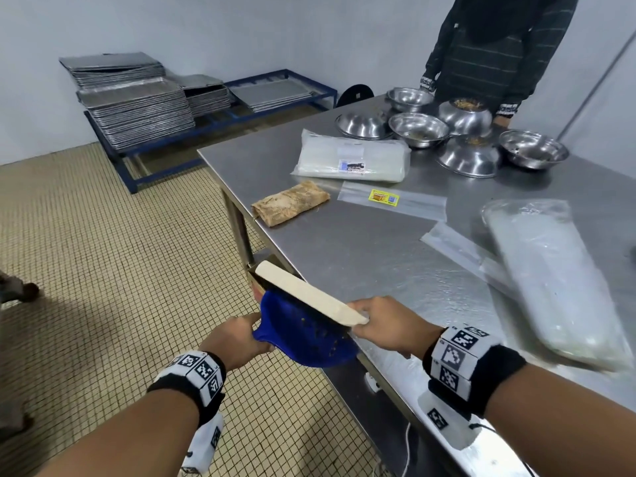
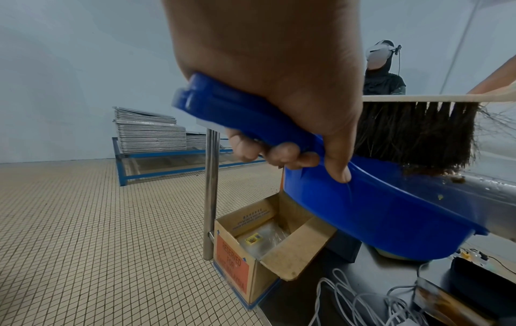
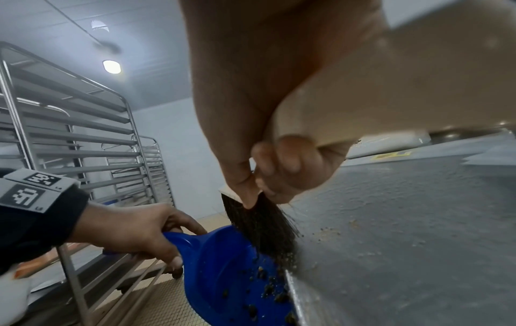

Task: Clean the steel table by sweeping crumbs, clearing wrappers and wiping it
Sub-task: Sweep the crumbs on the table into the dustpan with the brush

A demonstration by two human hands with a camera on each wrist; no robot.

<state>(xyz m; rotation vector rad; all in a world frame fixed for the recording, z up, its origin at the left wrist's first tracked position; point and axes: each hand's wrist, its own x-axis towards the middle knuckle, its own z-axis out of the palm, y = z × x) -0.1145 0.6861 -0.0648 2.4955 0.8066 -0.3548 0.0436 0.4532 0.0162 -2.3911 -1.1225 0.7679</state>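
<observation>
My left hand (image 1: 237, 340) grips the handle of a blue dustpan (image 1: 303, 335), held just below the left edge of the steel table (image 1: 395, 256). My right hand (image 1: 382, 325) holds a wooden-backed brush (image 1: 309, 292) with dark bristles (image 2: 413, 136) at that edge. Brown crumbs (image 3: 268, 289) lie in the dustpan (image 3: 231, 275), and a few crumbs (image 3: 335, 231) remain on the steel beside the bristles (image 3: 259, 222). Clear wrappers (image 1: 392, 201) and a folded brown cloth (image 1: 290, 203) lie farther along the table.
Several steel bowls (image 1: 447, 132) stand at the far end, where another person (image 1: 499, 46) stands. Bagged plastic packs (image 1: 354, 156) lie on the table. An open cardboard box (image 2: 268, 244) sits on the floor under the dustpan. Stacked trays (image 1: 134, 98) and tray racks (image 3: 83, 154) stand beyond.
</observation>
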